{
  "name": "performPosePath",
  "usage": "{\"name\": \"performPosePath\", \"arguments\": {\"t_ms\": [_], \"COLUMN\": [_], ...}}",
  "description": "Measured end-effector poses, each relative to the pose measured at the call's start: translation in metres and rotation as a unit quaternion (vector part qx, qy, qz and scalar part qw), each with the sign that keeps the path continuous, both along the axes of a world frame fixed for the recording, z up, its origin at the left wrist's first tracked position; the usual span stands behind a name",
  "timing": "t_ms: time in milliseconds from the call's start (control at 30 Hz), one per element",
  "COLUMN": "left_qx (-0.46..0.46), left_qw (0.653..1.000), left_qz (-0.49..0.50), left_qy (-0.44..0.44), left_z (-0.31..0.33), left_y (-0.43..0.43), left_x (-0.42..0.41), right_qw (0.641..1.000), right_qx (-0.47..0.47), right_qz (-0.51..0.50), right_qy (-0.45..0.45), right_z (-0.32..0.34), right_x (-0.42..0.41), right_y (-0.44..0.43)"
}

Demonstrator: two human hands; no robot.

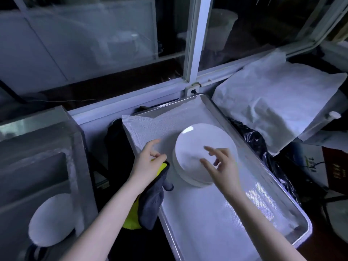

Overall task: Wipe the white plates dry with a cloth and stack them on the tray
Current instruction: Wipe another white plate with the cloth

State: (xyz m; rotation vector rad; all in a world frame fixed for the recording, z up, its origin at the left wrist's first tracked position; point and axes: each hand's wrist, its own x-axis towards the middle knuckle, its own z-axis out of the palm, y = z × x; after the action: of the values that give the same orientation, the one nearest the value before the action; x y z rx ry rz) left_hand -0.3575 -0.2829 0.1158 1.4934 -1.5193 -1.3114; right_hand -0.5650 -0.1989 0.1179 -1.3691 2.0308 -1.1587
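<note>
So the stack of white plates (195, 144) is sat mid-frame on the lined tray (273, 204), which runs down toward the lower right. One more white plate (50, 221) can be seen lying in the grey basin (37, 147) at the lower left, presumably yet to be dried. The right hand (224, 166) is held over the near edge of the stack with fingers spread wide and nothing in it; whether the fingertips actually touch the top plate can't be told. The left hand (148, 161) is just beside the stack's left edge. The grey-and-yellow cloth (152, 202) is gripped in its curled fingers, with the rest hanging down by the tray's left rim. Handling-wise, glazed ceramic is to be expected, so the plates would be stiff, fairly heavy once stacked, and easily chipped if rim is knocked against rim. Any water left on the glaze would make it slick, so a bare pinch on the face isn't advised. The lone plate is probably best taken by the rim, thumb on top and fingers under, or cradled through the cloth for extra grip. The cloth looks soft and floppy, so it should be bunched into the palm rather than left dangling. Plates are best lowered flat onto the stack, not slid, since the mesh liner (150, 129) underneath looks loose and could get dragged.
</note>
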Motion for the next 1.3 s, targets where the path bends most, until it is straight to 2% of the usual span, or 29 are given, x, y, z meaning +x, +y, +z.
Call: {"name": "performPosePath", "arguments": {"t_ms": [100,200,333,533,700,767,867,967,1100,1200,1300], "left_qx": [-0.039,-0.066,-0.084,-0.136,-0.171,-0.134,-0.042,-0.021,-0.004,0.02,0.095], "left_qw": [0.998,0.995,0.988,0.971,0.948,0.957,0.979,0.98,0.969,0.959,0.94], "left_qz": [0.035,0.056,0.109,0.171,0.262,0.25,0.181,0.193,0.247,0.283,0.328], "left_qy": [0.035,0.059,0.073,0.095,0.056,0.061,0.086,0.037,0.022,0.014,0.0], "left_z": [0.019,0.04,0.062,0.076,0.072,0.065,0.044,0.018,-0.022,-0.056,-0.09], "left_y": [0.013,0.032,0.06,0.096,0.121,0.132,0.149,0.154,0.149,0.144,0.137], "left_x": [0.029,0.069,0.133,0.236,0.319,0.35,0.386,0.412,0.45,0.476,0.498], "right_qw": [0.981,0.955,0.936,0.924,0.905,0.891,0.865,0.833,0.827,0.863,0.891], "right_qx": [0.018,0.029,0.043,0.036,0.031,0.042,0.082,0.16,0.235,0.265,0.306], "right_qz": [0.185,0.275,0.308,0.349,0.375,0.385,0.383,0.379,0.372,0.335,0.283], "right_qy": [-0.057,-0.108,-0.162,-0.15,-0.2,-0.236,-0.314,-0.371,-0.35,-0.271,-0.178], "right_z": [0.016,0.024,0.026,0.024,0.036,0.04,0.04,0.031,0.007,-0.019,-0.055], "right_x": [0.062,0.12,0.185,0.284,0.365,0.397,0.443,0.483,0.521,0.533,0.53], "right_y": [0.005,0.008,0.004,0.003,0.0,0.0,-0.001,-0.003,-0.012,-0.027,-0.046]}}
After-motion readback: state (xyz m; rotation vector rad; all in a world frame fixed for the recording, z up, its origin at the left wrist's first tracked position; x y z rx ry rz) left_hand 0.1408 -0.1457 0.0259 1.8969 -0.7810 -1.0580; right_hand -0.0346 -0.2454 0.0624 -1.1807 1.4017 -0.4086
